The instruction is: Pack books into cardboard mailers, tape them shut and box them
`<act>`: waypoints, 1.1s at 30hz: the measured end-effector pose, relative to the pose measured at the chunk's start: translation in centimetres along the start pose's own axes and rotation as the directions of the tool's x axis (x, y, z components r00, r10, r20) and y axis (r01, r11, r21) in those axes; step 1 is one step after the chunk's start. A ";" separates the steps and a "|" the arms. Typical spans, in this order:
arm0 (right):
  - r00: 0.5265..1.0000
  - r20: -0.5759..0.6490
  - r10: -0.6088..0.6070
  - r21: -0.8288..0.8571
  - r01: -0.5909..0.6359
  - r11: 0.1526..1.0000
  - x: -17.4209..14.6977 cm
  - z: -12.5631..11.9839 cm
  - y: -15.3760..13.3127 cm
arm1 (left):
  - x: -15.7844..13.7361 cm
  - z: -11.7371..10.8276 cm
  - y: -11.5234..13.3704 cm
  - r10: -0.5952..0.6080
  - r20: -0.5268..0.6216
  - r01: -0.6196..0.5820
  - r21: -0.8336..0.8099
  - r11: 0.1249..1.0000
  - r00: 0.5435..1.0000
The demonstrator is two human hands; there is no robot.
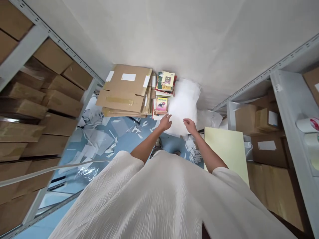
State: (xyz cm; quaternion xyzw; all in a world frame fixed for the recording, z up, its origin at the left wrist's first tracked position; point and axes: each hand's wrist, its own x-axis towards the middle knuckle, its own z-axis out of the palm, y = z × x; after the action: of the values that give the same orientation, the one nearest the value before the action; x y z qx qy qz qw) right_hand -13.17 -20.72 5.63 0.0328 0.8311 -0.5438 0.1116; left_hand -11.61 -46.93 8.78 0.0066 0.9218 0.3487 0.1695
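A stack of white, thin, translucent packing sheets [183, 106] lies in front of me against the wall. My left hand [165, 122] is over its near left edge, just below the books, with fingers apart and nothing visible in them. Over the right side of the sheets is my right hand [189, 126], its fingers loosely bent and apart, also holding nothing I can see. To the left of the sheets are two piles of books: a pink-covered booklet [161, 104] tops the near one, and a cream-covered book [167, 79] tops the far one. Whether either hand touches the sheets is unclear.
Flattened cardboard boxes [124, 88] are stacked left of the books. Paper scraps [96, 141] litter the blue floor [124, 132]. A pale yellow board [225, 149] stands at my right. Shelves of cartons [62, 96] flank both sides, and a white cable [50, 168] crosses at left.
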 end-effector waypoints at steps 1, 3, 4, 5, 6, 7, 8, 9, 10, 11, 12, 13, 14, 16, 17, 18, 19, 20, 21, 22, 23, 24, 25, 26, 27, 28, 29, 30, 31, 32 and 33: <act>1.000 0.022 0.003 -0.004 -0.003 1.000 0.6 1.4 -0.6 | 0.3 -0.5 -0.8 -0.006 -0.005 0.006 -0.015 1.000 1.000; 0.998 0.064 0.024 -0.030 -0.022 0.999 1.9 4.1 -1.8 | 1.1 -1.7 -2.4 -0.018 -0.009 0.017 -0.042 0.999 1.000; 0.996 0.077 0.039 -0.047 -0.035 0.998 2.5 5.4 -2.5 | 1.6 -2.4 -3.2 -0.026 -0.011 0.026 -0.055 0.998 1.000; 0.995 0.085 0.054 -0.065 -0.049 0.997 3.2 6.7 -3.1 | 2.2 -3.0 -3.9 -0.036 -0.011 0.036 -0.069 0.997 0.999; 0.994 0.089 0.071 -0.080 -0.063 0.995 3.8 7.8 -3.8 | 2.9 -3.7 -4.7 -0.047 -0.011 0.046 -0.084 0.995 0.999; 0.992 0.090 0.086 -0.093 -0.078 0.993 4.5 8.8 -4.4 | 3.6 -4.3 -5.4 -0.060 -0.013 0.058 -0.098 0.993 0.998; 0.991 0.088 0.102 -0.105 -0.092 0.990 5.3 9.7 -5.0 | 4.3 -4.9 -6.1 -0.073 -0.015 0.071 -0.113 0.991 0.997; 0.990 0.084 0.118 -0.115 -0.108 0.988 6.0 10.5 -5.6 | 4.9 -5.4 -6.8 -0.086 -0.017 0.083 -0.130 0.988 0.996; 0.988 0.079 0.134 -0.124 -0.124 0.985 6.7 11.1 -6.1 | 5.5 -5.8 -7.4 -0.096 -0.019 0.092 -0.148 0.985 0.995; 0.986 0.072 0.150 -0.130 -0.140 0.982 7.4 11.7 -6.5 | 6.1 -6.2 -7.9 -0.103 -0.023 0.098 -0.167 0.981 0.994; 0.984 0.065 0.166 -0.133 -0.156 0.979 8.0 12.3 -6.9 | 6.5 -6.5 -8.3 -0.107 -0.026 0.100 -0.187 0.977 0.994; 0.982 0.061 0.178 -0.132 -0.169 0.977 8.6 12.8 -7.3 | 6.8 -6.7 -8.6 -0.104 -0.029 0.096 -0.205 0.974 0.994; 0.981 0.057 0.187 -0.127 -0.179 0.976 9.2 13.3 -7.6 | 7.0 -6.9 -8.9 -0.099 -0.030 0.090 -0.223 0.971 0.995; 0.979 0.051 0.197 -0.116 -0.190 0.975 10.1 14.2 -7.9 | 7.2 -7.1 -9.3 -0.092 -0.019 0.085 -0.250 0.965 0.996; 0.979 0.049 0.200 -0.113 -0.194 0.974 10.5 14.6 -8.0 | 7.3 -7.1 -9.5 -0.092 -0.007 0.087 -0.259 0.962 0.996; 0.978 0.048 0.205 -0.115 -0.199 0.973 10.8 15.0 -8.1 | 7.3 -7.2 -9.6 -0.094 0.006 0.092 -0.264 0.960 0.996; 0.976 0.048 0.214 -0.121 -0.206 0.971 11.1 15.3 -8.1 | 7.4 -7.3 -9.7 -0.099 0.018 0.100 -0.268 0.958 0.995; 0.973 0.047 0.226 -0.130 -0.218 0.967 11.3 15.5 -8.1 | 7.4 -7.3 -9.8 -0.101 0.027 0.104 -0.271 0.957 0.995; 0.970 0.043 0.241 -0.139 -0.233 0.962 11.5 15.7 -8.1 | 7.5 -7.3 -9.8 -0.098 0.031 0.103 -0.275 0.956 0.995; 0.965 0.035 0.258 -0.146 -0.251 0.957 11.7 15.9 -8.1 | 7.5 -7.4 -9.8 -0.091 0.032 0.097 -0.281 0.955 0.995; 0.961 0.022 0.275 -0.150 -0.269 0.951 11.8 15.9 -8.1 | 7.6 -7.4 -9.8 -0.084 0.032 0.090 -0.288 0.953 0.996; 0.958 0.010 0.288 -0.150 -0.283 0.947 11.9 16.0 -8.1 | 7.6 -7.4 -9.7 -0.082 0.030 0.087 -0.296 0.951 0.996; 0.955 0.000 0.295 -0.148 -0.292 0.945 12.0 16.0 -8.1 | 7.7 -7.5 -9.6 -0.090 0.028 0.094 -0.304 0.948 0.996; 0.955 -0.008 0.297 -0.144 -0.295 0.944 12.0 16.0 -8.1 | 7.7 -7.5 -9.5 -0.110 0.027 0.113 -0.308 0.945 0.994; 0.955 -0.013 0.295 -0.141 -0.294 0.945 12.0 16.0 -8.1 | 7.7 -7.6 -9.4 -0.143 0.027 0.144 -0.310 0.940 0.989; 0.956 -0.017 0.291 -0.139 -0.291 0.947 12.0 16.0 -8.1 | 7.7 -7.7 -9.3 -0.177 0.028 0.176 -0.311 0.934 0.984; 0.957 -0.024 0.288 -0.140 -0.288 0.947 11.9 16.0 -8.1 | 7.7 -7.8 -9.3 -0.206 0.031 0.205 -0.313 0.927 0.978; 0.958 -0.033 0.284 -0.144 -0.286 0.947 11.9 16.0 -8.2 | 7.7 -8.0 -9.2 -0.227 0.038 0.227 -0.319 0.920 0.973; 0.959 -0.045 0.278 -0.151 -0.282 0.948 11.8 16.1 -8.2 | 7.7 -8.1 -9.2 -0.239 0.048 0.242 -0.331 0.912 0.970; 0.961 -0.058 0.270 -0.160 -0.276 0.948 11.7 16.1 -8.3 | 7.7 -8.2 -9.2 -0.245 0.060 0.251 -0.349 0.903 0.968; 0.964 -0.071 0.258 -0.170 -0.266 0.949 11.6 16.2 -8.5 | 7.6 -8.3 -9.3 -0.249 0.073 0.258 -0.371 0.892 0.966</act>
State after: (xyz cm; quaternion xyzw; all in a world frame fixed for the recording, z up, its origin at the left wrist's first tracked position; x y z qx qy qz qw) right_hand -23.53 -39.66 4.45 0.1457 0.8670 -0.4470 0.1655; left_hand -20.46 -58.30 6.24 -0.1420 0.8285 0.4941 0.2222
